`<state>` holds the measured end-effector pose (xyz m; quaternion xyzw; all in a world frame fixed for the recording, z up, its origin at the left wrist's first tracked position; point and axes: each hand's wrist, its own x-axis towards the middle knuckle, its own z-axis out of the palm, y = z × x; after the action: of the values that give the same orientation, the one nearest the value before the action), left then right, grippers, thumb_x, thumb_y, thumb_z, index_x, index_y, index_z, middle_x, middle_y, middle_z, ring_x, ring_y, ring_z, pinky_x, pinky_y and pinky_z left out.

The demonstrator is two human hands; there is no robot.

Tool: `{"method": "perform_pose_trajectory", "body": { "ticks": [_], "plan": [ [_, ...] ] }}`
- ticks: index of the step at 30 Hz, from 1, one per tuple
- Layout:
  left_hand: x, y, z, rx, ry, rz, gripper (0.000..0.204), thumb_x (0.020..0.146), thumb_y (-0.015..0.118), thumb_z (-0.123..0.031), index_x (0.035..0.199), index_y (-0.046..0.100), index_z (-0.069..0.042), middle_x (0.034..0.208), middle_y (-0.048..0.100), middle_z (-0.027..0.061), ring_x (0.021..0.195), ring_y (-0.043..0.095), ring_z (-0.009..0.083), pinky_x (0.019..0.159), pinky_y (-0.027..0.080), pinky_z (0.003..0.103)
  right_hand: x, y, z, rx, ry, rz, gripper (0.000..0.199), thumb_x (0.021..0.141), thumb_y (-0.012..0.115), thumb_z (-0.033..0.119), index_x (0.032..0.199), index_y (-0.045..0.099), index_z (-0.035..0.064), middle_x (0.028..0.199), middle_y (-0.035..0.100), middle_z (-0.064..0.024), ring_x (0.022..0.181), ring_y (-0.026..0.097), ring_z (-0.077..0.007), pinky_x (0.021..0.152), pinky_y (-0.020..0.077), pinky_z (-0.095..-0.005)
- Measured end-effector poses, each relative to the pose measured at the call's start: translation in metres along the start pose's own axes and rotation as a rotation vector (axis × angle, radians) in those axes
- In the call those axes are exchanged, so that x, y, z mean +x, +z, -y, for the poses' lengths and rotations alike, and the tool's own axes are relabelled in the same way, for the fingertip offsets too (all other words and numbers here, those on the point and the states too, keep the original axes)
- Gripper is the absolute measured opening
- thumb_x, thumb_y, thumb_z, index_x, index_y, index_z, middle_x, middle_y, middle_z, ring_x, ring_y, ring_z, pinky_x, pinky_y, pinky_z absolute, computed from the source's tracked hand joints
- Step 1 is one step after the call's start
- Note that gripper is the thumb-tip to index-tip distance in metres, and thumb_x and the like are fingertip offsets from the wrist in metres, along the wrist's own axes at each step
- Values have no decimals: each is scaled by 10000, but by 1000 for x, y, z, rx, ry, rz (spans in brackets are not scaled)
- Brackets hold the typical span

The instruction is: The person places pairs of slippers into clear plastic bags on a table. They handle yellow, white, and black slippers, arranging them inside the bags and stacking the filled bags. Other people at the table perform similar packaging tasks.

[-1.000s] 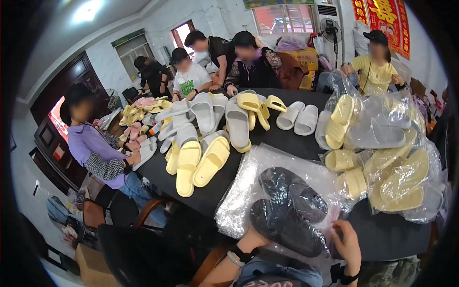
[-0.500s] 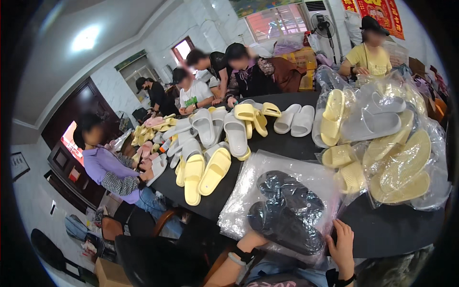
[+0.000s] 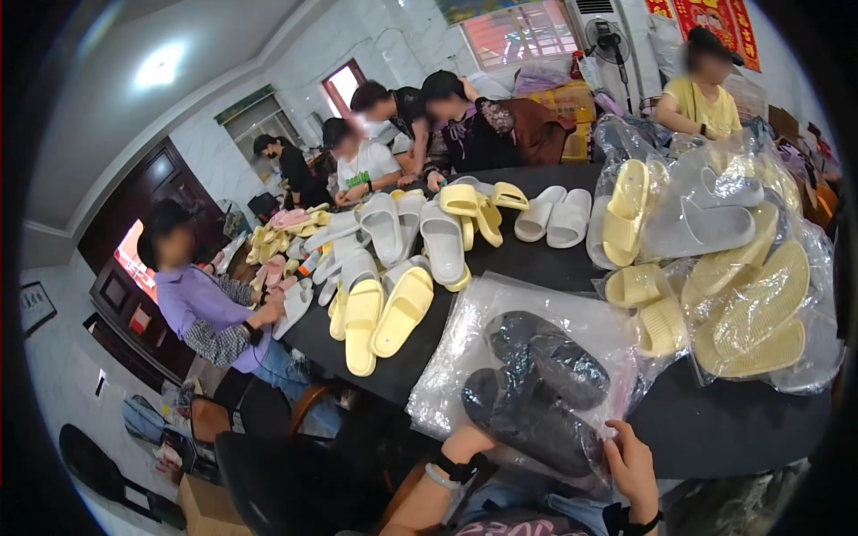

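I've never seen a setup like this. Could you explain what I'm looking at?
There's no robot: a person uses two bare hands, filmed by a wide fisheye camera on their head, which bends straight edges. On the black table lie loose yellow slippers, loose gray slippers and, at right, bagged slippers. Nearest the person are dark slippers under clear plastic. The right hand is at the plastic's edge; the left hand is mostly hidden, so its grip is unclear.

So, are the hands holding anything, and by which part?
The right hand seems to pinch the bag with the dark slippers by its right edge; the left hand is mostly hidden, so its hold can't be told.
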<state>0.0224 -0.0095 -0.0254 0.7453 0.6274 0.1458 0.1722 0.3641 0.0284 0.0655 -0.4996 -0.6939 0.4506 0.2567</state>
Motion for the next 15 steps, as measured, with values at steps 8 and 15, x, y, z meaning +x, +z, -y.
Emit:
{"method": "perform_pose_trajectory", "body": {
  "ticks": [8, 15],
  "plan": [
    [-1, 14, -13, 118, -129, 60, 669, 871, 623, -376, 1450, 448, -91, 1491, 434, 182, 1422, 327, 350, 1179, 227, 490, -16, 11, -15, 374, -156, -86, 749, 856, 710, 176, 1501, 348, 56, 876, 697, -98, 684, 622, -128, 602, 465, -270],
    [-1, 13, -22, 68, -4, -211, 506, 849, 638, -290, 1313, 575, -99, 1357, 557, 176, 1288, 482, 347, 1103, 346, 488, 14, 13, -28, 249, -185, -339, 518, 866, 614, -96, 1360, 541, 41, 1019, 717, -64, 678, 516, -10, 628, 428, -178]
  ]
}}
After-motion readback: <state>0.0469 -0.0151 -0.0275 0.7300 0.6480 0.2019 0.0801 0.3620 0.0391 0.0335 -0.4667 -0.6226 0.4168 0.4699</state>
